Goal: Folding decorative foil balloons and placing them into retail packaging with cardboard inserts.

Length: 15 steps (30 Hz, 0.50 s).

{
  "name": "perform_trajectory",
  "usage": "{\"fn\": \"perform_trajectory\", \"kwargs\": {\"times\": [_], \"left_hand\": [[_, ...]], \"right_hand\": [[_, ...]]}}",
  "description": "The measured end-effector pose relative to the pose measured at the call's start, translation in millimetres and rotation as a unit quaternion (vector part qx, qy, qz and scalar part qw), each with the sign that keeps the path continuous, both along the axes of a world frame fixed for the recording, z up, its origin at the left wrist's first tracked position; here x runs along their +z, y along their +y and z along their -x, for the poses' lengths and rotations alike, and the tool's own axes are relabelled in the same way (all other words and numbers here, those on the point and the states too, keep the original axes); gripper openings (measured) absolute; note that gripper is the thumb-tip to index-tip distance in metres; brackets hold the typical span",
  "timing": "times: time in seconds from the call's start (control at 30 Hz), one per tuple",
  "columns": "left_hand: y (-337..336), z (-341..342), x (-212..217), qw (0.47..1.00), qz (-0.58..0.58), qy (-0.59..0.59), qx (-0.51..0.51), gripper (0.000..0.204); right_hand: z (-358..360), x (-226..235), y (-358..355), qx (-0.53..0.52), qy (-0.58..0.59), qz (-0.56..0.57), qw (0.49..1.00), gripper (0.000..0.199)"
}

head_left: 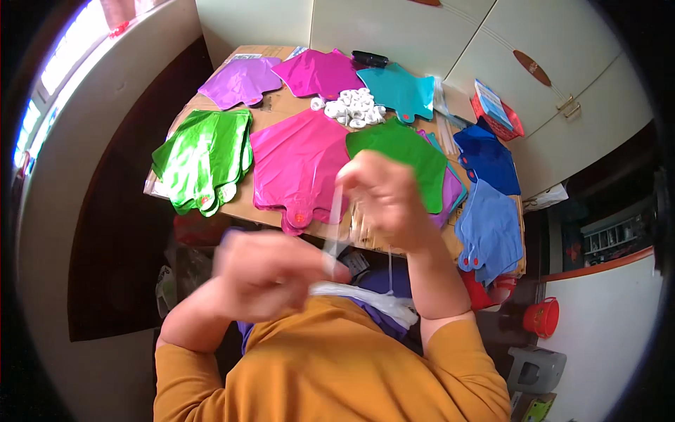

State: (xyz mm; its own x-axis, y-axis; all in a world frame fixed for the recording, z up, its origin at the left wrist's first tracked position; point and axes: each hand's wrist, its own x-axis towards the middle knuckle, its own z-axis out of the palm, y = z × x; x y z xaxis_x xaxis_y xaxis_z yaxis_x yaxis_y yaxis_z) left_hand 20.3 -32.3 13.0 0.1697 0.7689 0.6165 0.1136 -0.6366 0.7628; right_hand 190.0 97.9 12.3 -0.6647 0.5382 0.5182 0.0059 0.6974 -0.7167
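Observation:
Above my lap, a translucent white strip [335, 219] stretches between my two hands. Its upper end is pinched in my right hand [385, 197], fingers curled in. My left hand [264, 271], lower and blurred by motion, has its fingers closed at the strip's lower end. A thin white cord [391, 271] hangs below my right hand. White plastic [376, 302] lies across my lap. Just beyond my hands, a stack of flat pink foil pieces with rounded tabs [299, 162] lies on the cardboard-covered table [235, 193], beside a dark green foil stack [408, 162].
Bright green [204, 155], purple [240, 81], magenta [320, 72], teal [399, 88] and blue foil stacks [489, 158] ring the table. Small white coils [354, 107] are heaped centrally. A red basket [498, 116] stands behind at right; a red bucket [541, 318] is lower right.

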Motion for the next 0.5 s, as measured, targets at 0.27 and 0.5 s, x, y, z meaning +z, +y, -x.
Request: {"fn": "perform_trajectory", "kwargs": {"times": [0.27, 0.5], "left_hand": [[14, 6, -19, 0.985, 0.011, 0.174, -0.022, 0.014], [19, 10, -24, 0.959, 0.106, 0.135, 0.226, 0.013]], "right_hand": [[-10, 14, -9, 0.006, -0.035, -0.001, 0.999, 0.012], [-22, -1, -35, 0.198, 0.078, 0.043, 0.976, 0.004]]}}
